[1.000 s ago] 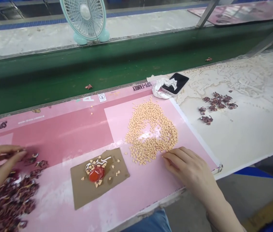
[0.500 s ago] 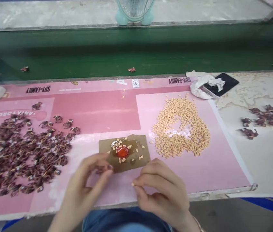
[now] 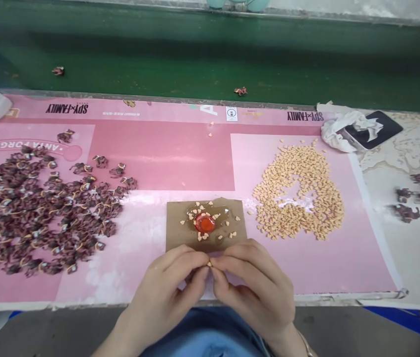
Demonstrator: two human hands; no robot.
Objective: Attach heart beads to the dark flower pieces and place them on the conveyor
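Left grip (image 3: pixel 161 297) and right grip (image 3: pixel 254 290), fingertips closed together on one tiny peach chip (image 3: pixel 210 265), just below the brown card (image 3: pixel 176 238) bearing a red blob (image 3: pixel 205 223).

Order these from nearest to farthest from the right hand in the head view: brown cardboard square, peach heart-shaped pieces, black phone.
Right hand:
1. Brown cardboard square, just ahead.
2. Peach heart-shaped pieces, ahead, rightward.
3. Black phone, far back right.
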